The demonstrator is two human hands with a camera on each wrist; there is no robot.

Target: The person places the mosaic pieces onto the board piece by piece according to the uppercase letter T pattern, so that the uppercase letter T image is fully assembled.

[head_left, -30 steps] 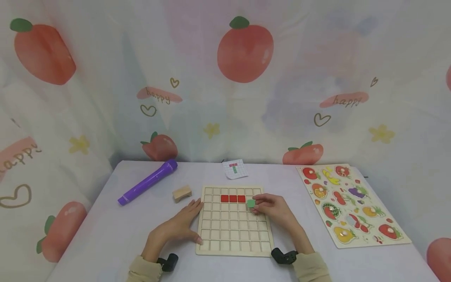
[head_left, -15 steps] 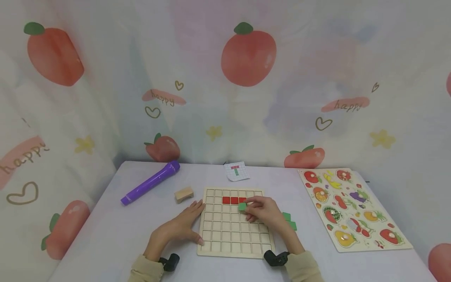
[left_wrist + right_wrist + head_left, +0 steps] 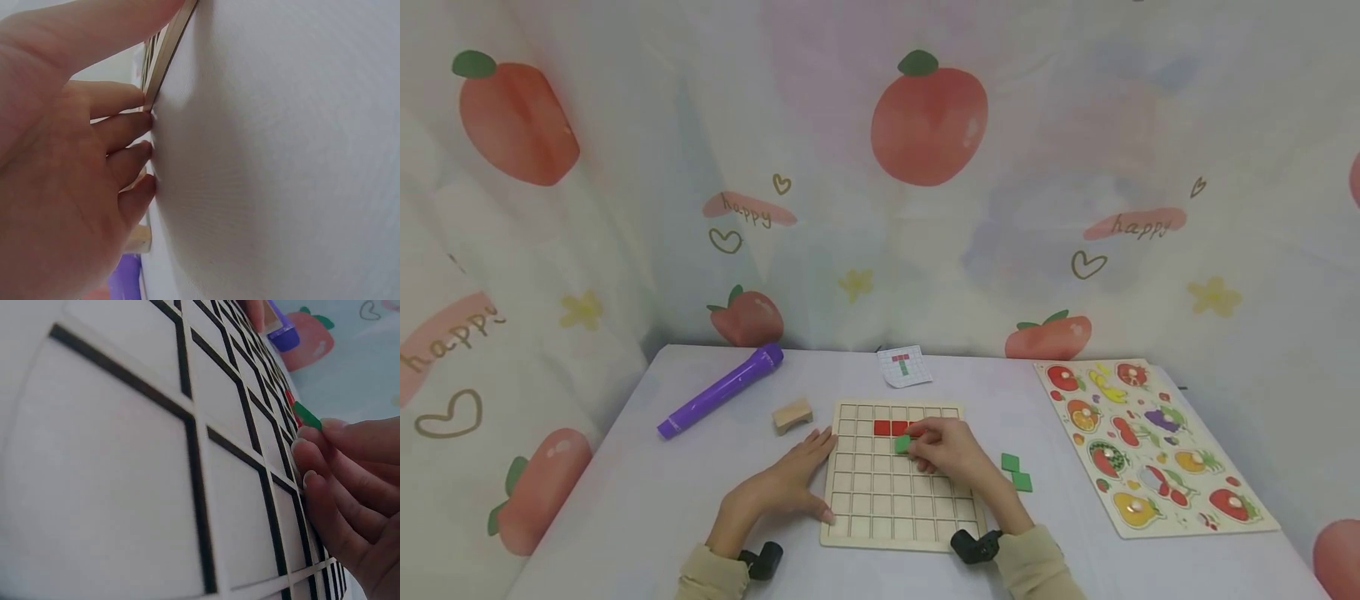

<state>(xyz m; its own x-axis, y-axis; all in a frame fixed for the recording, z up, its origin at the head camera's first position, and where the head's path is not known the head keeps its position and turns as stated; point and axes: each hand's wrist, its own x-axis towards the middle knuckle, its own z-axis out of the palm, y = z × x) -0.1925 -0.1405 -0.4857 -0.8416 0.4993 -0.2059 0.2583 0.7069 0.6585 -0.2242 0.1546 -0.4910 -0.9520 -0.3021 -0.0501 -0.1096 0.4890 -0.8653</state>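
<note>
1. Pale cloth printed with fruit, hearts and "happy" hangs behind and to the left of your white-covered desk.
2. Before you lies a wooden grid board, flat on the desk, with three red tiles side by side in its second row from the far edge.
3. Your right hand pinches a green tile between thumb and fingers, over the board just on your side of the middle red tile. From your right wrist the green tile looks tilted; you cannot quite tell whether it touches the board.
4. Your left hand touches the board's left edge, thumb spread well away from the other fingers.
5. To the right of the board, you have two more green tiles on the desk, near each other.
6. Beyond your left fingertips stands a small wooden block, with a purple microphone farther left.
7. Past the board's far edge you see a paper card showing a red-and-green T; at far right lies a fruit puzzle.
</note>
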